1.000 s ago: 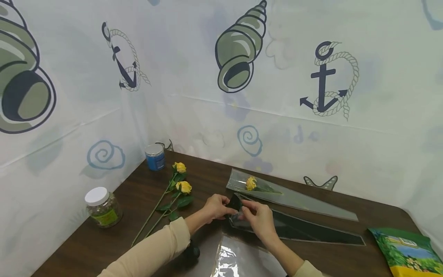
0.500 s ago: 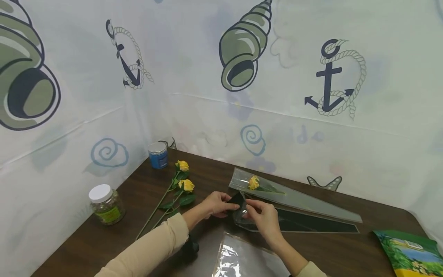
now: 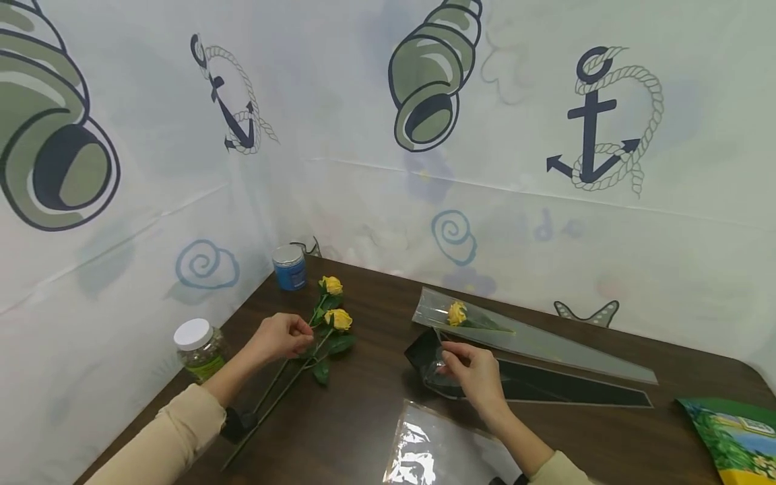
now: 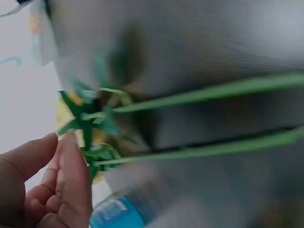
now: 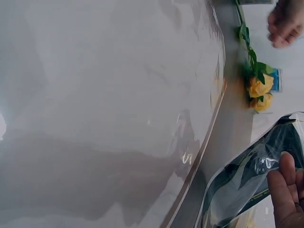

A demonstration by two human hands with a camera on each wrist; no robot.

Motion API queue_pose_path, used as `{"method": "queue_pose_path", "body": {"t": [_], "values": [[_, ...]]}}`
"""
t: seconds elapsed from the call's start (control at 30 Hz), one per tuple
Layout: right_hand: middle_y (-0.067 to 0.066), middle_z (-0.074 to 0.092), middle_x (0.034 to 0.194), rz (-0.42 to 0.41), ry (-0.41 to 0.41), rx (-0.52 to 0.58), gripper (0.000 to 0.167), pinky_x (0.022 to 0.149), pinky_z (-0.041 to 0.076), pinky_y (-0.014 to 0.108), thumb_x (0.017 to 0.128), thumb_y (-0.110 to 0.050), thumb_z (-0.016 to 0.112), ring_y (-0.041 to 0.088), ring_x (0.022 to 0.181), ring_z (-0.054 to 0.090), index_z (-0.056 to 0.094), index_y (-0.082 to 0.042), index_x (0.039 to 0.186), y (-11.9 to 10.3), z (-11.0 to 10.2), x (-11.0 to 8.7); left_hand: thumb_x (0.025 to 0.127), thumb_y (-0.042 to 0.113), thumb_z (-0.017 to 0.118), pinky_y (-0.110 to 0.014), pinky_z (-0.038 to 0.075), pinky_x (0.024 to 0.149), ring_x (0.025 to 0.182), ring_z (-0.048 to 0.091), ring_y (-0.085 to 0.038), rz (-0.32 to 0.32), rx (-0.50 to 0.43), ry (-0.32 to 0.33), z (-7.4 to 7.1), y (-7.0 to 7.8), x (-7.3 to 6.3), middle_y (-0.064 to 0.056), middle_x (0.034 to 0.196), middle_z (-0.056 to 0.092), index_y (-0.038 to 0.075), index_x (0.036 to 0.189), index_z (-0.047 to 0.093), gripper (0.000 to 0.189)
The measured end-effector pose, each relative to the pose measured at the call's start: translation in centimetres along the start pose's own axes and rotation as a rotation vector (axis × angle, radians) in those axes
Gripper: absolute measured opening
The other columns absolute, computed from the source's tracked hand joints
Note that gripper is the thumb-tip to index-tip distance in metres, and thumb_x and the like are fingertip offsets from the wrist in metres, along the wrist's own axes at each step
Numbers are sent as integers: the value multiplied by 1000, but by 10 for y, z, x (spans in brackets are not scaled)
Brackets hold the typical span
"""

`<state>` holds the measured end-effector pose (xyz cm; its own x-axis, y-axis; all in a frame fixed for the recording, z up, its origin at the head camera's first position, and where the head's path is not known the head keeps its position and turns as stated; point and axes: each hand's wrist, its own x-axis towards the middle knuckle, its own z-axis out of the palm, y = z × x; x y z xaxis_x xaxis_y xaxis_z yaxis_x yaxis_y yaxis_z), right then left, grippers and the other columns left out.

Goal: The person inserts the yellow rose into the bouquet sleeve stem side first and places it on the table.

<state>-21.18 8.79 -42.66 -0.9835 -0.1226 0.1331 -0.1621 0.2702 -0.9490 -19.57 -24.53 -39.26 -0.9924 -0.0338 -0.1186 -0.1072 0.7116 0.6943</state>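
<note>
My left hand (image 3: pixel 283 337) is over two yellow roses (image 3: pixel 337 319) with long green stems. Its thumb and fingers are loosely bent beside the leaves (image 4: pixel 85 121), with nothing between them. My right hand (image 3: pixel 479 376) pinches the clear front film of a long black flower sleeve (image 3: pixel 564 384) at its wide end. The mouth of the sleeve (image 5: pixel 256 166) gapes, and its black back flap (image 3: pixel 422 349) stands up. Behind it lies a clear sleeve (image 3: pixel 545 350) with a third yellow rose (image 3: pixel 457 313) at its wide end.
A flat clear plastic packet (image 3: pixel 445 444) lies at the front of the brown table (image 3: pixel 339 417). On the left stand a white-lidded jar (image 3: pixel 203 350) and a blue tub (image 3: pixel 289 268). A green pouch (image 3: pixel 736 431) is at the right edge.
My left hand has let go of the black sleeve and moved left to the two roses. My right hand keeps its pinch on the film. The head view has shifted slightly.
</note>
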Motion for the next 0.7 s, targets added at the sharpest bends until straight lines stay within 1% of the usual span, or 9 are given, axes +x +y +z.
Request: {"method": "queue_pose_path", "body": {"t": [0.1, 0.2, 0.33, 0.47, 0.53, 0.57, 0.63, 0.7], "values": [[18, 69, 87, 0, -12, 2, 21, 63, 56, 25, 86, 3, 63, 21, 66, 69, 67, 9, 106, -1, 0, -1, 86, 8, 66, -29, 52, 56, 60, 59, -12, 17, 122, -43, -2, -13, -7, -2, 68, 62, 2, 82, 66, 7], [17, 69, 84, -8, -10, -4, 21, 62, 56, 25, 86, 3, 63, 21, 66, 69, 67, 8, 106, -1, 0, -1, 82, 10, 70, -29, 49, 52, 56, 57, -11, 32, 196, -49, 1, -18, -12, -1, 64, 61, 5, 76, 67, 9], [16, 69, 81, -18, 2, -21, 21, 62, 56, 25, 86, 3, 64, 21, 65, 69, 67, 7, 105, -1, -2, -1, 78, 10, 75, -30, 49, 53, 58, 57, -12, 29, 229, -22, 11, -18, -13, -1, 69, 63, 5, 77, 67, 9], [15, 69, 81, -18, -7, -19, 21, 63, 56, 25, 86, 1, 63, 23, 67, 69, 67, 7, 106, -1, -3, -3, 73, 9, 77, -33, 49, 56, 62, 58, -14, 18, 249, 23, 21, -18, -9, -2, 74, 64, 5, 79, 67, 12], [16, 69, 81, -20, 0, -21, 21, 63, 56, 25, 86, 2, 63, 25, 68, 69, 67, 7, 106, -1, -3, -4, 72, 9, 76, -34, 50, 57, 63, 58, -14, 13, 236, 39, 25, -17, -6, -1, 73, 64, 4, 82, 67, 15], [16, 69, 81, -24, 2, -21, 21, 63, 56, 25, 86, 2, 63, 26, 68, 69, 67, 7, 106, -1, -3, -3, 72, 9, 76, -34, 50, 58, 64, 59, -14, 8, 213, 39, 27, -16, -5, -1, 73, 65, 3, 84, 66, 17], [16, 69, 80, -23, 9, -25, 21, 63, 56, 25, 86, 2, 63, 25, 68, 69, 67, 7, 106, -1, -3, -3, 74, 8, 73, -35, 53, 62, 65, 62, -16, -25, 109, 2, 30, -14, -2, -4, 75, 66, -2, 93, 65, 23], [16, 69, 80, -25, 12, -26, 20, 63, 56, 24, 86, 3, 64, 25, 67, 69, 68, 7, 105, -1, -2, -3, 78, 7, 71, -35, 55, 66, 70, 65, -19, -74, -33, -54, 30, -11, -1, -8, 80, 67, -8, 105, 60, 33]]}}
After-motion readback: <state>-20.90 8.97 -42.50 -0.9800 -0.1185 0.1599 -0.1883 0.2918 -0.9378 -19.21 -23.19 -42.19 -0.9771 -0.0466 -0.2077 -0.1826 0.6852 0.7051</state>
